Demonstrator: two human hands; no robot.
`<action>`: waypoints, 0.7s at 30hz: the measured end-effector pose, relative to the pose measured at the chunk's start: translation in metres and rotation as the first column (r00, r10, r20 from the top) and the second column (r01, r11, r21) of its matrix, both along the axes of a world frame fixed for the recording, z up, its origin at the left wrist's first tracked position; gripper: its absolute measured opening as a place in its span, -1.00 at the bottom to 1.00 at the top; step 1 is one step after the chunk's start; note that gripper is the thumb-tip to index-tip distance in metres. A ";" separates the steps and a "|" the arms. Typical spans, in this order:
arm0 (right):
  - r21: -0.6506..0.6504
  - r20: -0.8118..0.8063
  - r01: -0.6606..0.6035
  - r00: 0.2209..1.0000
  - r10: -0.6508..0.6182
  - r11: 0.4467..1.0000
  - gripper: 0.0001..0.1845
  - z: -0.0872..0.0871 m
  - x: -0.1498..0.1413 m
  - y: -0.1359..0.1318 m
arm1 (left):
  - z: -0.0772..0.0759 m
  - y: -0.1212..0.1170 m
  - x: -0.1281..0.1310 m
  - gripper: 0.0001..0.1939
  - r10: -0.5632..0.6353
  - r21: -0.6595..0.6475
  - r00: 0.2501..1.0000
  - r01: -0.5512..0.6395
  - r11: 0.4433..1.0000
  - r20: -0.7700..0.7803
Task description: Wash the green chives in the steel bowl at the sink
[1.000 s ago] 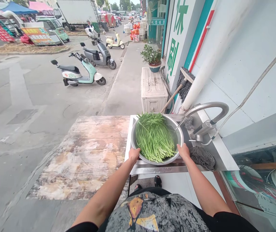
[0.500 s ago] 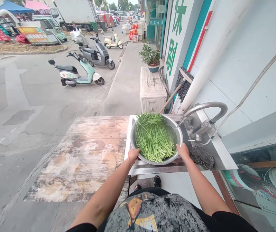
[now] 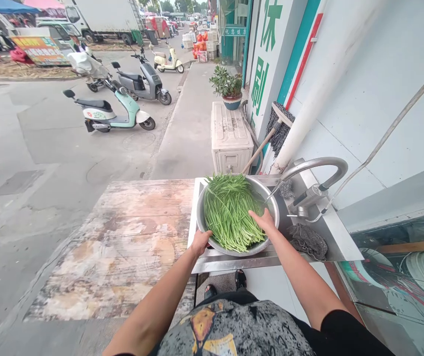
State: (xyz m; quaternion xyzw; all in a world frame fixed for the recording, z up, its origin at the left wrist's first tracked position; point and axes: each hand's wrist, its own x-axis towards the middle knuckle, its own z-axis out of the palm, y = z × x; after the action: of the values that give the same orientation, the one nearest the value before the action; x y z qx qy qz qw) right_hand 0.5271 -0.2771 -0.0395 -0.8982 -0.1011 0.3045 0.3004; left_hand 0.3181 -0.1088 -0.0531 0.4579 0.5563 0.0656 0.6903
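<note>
A round metal basin [image 3: 274, 207] sits over the sink, heaped with long, thin garlic chives [image 3: 230, 210]. My left hand [image 3: 201, 241] grips the basin's near left rim, thumb on top and the other fingers hidden underneath. Inside the basin's right side, my right hand [image 3: 264, 220] lies against the chives with its thumb apart from the fingers; some fingertips are hidden. The curved faucet [image 3: 316, 165] reaches over the basin's right edge, its spout end close to the rim.
A worn wooden tabletop [image 3: 123, 237] adjoins the sink [image 3: 336, 242] on the left. A dark mesh cloth [image 3: 308, 241] and a steel scrubber [image 3: 286, 189] lie right of the basin. Behind stand a white box [image 3: 232, 133], a potted plant [image 3: 230, 89] and a mop [image 3: 279, 126].
My right hand has left the basin's right rim and moved inward onto the chives. My left hand stays on the rim. The view has shifted slightly.
</note>
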 end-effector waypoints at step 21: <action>-0.336 0.364 -0.082 0.907 0.210 0.938 -0.02 -0.022 0.010 0.032 | -0.016 0.003 -0.001 -0.61 -0.003 -0.028 1.000 0.002 1.000 -0.014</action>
State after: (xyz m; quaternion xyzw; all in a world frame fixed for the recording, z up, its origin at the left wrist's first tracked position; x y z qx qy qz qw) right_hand 0.5370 -0.2453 -0.0612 -0.9669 -0.1775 0.1512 0.1035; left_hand 0.3174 -0.1063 -0.0694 0.4493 0.5614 0.0538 0.6929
